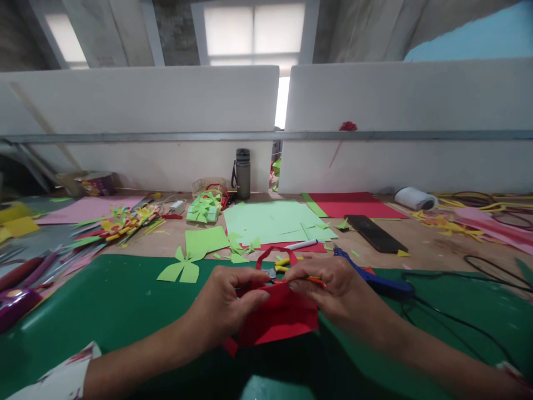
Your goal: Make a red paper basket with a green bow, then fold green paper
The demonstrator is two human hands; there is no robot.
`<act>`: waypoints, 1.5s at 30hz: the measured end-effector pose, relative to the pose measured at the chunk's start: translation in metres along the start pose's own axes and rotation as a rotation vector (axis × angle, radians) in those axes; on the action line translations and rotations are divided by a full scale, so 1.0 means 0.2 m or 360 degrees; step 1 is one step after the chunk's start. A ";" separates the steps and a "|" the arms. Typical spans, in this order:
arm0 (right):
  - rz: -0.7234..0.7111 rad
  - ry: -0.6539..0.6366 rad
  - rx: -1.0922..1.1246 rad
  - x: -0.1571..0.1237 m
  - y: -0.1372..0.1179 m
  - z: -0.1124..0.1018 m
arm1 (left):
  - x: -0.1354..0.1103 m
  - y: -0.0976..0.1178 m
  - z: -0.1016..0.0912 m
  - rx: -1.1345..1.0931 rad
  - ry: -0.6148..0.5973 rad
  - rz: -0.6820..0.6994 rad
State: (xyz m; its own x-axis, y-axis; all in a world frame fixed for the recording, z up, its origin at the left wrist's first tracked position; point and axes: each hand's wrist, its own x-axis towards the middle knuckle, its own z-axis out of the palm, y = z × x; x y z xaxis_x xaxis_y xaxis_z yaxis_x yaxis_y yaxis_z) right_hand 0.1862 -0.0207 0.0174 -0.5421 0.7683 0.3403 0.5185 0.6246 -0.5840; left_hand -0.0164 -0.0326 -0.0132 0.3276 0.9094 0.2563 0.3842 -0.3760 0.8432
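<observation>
Between my two hands is a red sheet [281, 316], paper or felt, held by its upper edge above the green mat. My left hand [233, 297] pinches its left side between thumb and fingers; my right hand [328, 283] pinches the upper right corner. A narrow red strip [266, 254] loops up behind the fingers, and whether it joins the sheet I cannot tell. Yellow-handled pliers [283, 265] lie just behind, partly covered by my right hand. To the right rests a blue glue gun [378, 280] with a black cord.
Green mat [125, 300] covers the front. Behind it lie light green sheets [270, 219], a green paper flower piece [183, 266], a white marker [302, 244], a black phone [375, 233] and red sheets [358, 204]. A grey bottle [242, 175] stands by the white partition. Paper flowers [125, 222] lie left.
</observation>
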 end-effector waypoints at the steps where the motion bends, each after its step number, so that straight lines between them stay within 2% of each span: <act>1: 0.0004 0.0015 0.0001 0.00 0.00 0.00 | 0.00 -0.01 0.00 -0.0029 -0.0015 -0.0006; 4: 0.0031 0.0022 -0.0026 0.00 0.00 0.01 | 0.01 -0.02 0.00 -0.0060 -0.0034 0.0047; 10: 0.0038 0.0005 -0.0119 0.00 0.00 0.04 | 0.01 -0.02 0.01 0.0135 0.0002 0.0201; 19: -0.0001 -0.0047 0.0160 0.01 0.05 0.09 | 0.00 -0.03 0.02 0.0269 -0.0023 0.0332; 23: 0.0008 -0.0026 0.0196 0.01 0.02 0.08 | 0.00 -0.02 0.03 0.0270 -0.0029 0.0411; 30: 0.0028 -0.0053 0.0026 0.01 -0.04 0.06 | 0.00 -0.02 0.02 0.0365 -0.0012 0.0533; 34: 0.0006 -0.0053 -0.0063 0.00 -0.03 0.03 | -0.01 -0.02 0.01 0.0338 -0.0048 0.0539; 38: -0.0007 -0.0168 -0.0018 0.00 -0.01 0.02 | -0.01 -0.03 0.00 0.0326 -0.0058 0.0548; 45: 0.0079 -0.0214 0.0010 0.01 0.00 0.01 | 0.00 -0.04 -0.01 0.0264 -0.0093 0.0540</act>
State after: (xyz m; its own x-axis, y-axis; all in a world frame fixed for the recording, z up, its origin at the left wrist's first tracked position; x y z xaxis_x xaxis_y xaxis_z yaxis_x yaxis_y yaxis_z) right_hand 0.1845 -0.0198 0.0163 -0.5999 0.7722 0.2093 0.5428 0.5851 -0.6025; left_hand -0.0215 -0.0284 -0.0196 0.5072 0.7183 0.4762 0.3785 -0.6821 0.6257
